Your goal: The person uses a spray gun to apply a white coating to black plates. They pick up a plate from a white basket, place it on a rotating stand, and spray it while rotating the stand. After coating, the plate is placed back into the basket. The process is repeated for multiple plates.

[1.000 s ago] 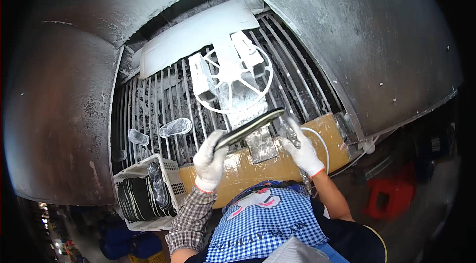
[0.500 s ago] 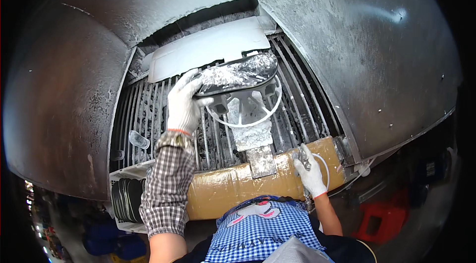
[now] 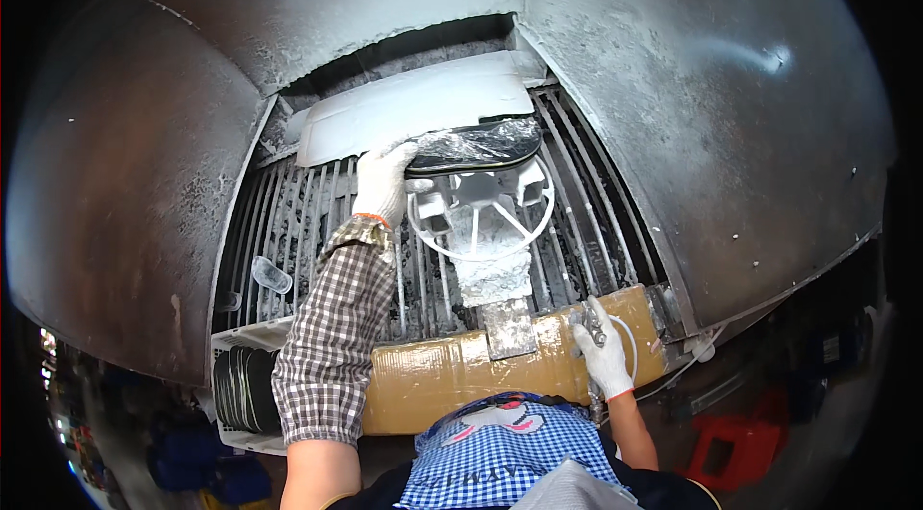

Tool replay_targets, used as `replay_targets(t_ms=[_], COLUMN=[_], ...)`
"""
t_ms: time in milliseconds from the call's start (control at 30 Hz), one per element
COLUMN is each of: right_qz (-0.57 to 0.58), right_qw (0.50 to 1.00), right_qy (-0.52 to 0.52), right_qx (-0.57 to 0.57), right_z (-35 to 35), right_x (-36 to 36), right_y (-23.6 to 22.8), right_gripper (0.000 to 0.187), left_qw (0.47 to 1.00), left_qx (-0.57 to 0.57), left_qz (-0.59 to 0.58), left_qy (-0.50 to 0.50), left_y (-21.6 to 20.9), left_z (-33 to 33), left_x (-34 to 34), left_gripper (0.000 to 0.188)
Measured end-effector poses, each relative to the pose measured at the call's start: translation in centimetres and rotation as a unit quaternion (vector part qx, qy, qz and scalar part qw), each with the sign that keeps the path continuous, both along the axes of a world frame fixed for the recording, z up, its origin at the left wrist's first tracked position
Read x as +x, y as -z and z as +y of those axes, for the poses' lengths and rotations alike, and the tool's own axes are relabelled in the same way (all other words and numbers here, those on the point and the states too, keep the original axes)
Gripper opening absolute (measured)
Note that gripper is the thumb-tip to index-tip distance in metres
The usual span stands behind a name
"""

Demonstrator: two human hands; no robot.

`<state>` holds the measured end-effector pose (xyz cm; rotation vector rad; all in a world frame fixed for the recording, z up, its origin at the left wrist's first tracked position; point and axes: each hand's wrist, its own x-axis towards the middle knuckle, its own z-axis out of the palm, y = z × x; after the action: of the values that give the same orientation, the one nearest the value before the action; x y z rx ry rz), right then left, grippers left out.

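In the upper middle, my left hand (image 3: 383, 185), in a white knit glove, grips the left end of a long black shoe sole (image 3: 476, 147) with a glossy, whitish-streaked surface. Its long edge faces me, tilted over the back of a white spoked wheel (image 3: 529, 185). Whether the sole rests on the wheel cannot be made out. My gloved right hand (image 3: 607, 363) is closed around a small metal spray gun (image 3: 594, 325) at the lower right, above a tape-covered brown roll (image 3: 433, 380). A pale hose (image 3: 632, 342) loops beside that hand.
Powdery metal bars (image 3: 312, 222) lie below the wheel, inside a booth with dusty metal walls (image 3: 673, 106). A white board (image 3: 413, 106) leans at the back. Several black soles stand in a white basket (image 3: 252, 332) at left. A clear cup (image 3: 271, 274) lies on the bars.
My left hand has lowered the sole slightly toward the wheel and tipped it, so more of the wheel's hub shows. My right hand stays nearly in place with the spray gun.
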<state>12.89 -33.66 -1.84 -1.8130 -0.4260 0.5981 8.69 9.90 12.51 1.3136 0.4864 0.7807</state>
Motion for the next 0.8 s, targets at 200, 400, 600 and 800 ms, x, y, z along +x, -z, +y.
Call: replay_targets(t_ms=[200, 400, 600, 800], right_qz=[-0.023, -0.016, -0.001, -0.041], right_qw=[0.999, 1.0, 0.999, 0.994], right_qy=[0.008, -0.012, -0.008, 0.001], right_qx=[0.021, 0.02, 0.054, 0.098], right_z=[-0.3, 0.1, 0.2, 0.3], right_x=[-0.2, -0.2, -0.3, 0.6], right_y=[0.8, 0.8, 0.2, -0.5], right_gripper=[0.07, 0.072, 0.07, 0.064], left_qw=[0.968, 0.972, 0.976, 0.982], left_qx=[0.149, 0.12, 0.092, 0.043], left_qz=[0.187, 0.165, 0.175, 0.029], left_qy=[-0.082, -0.119, -0.086, -0.18], left_y=[-0.6, 0.4, -0.2, 4.8], left_z=[0.4, 0.9, 0.6, 0.9], left_x=[0.1, 0.2, -0.1, -2.9], left_gripper=[0.053, 0.039, 0.03, 0.059])
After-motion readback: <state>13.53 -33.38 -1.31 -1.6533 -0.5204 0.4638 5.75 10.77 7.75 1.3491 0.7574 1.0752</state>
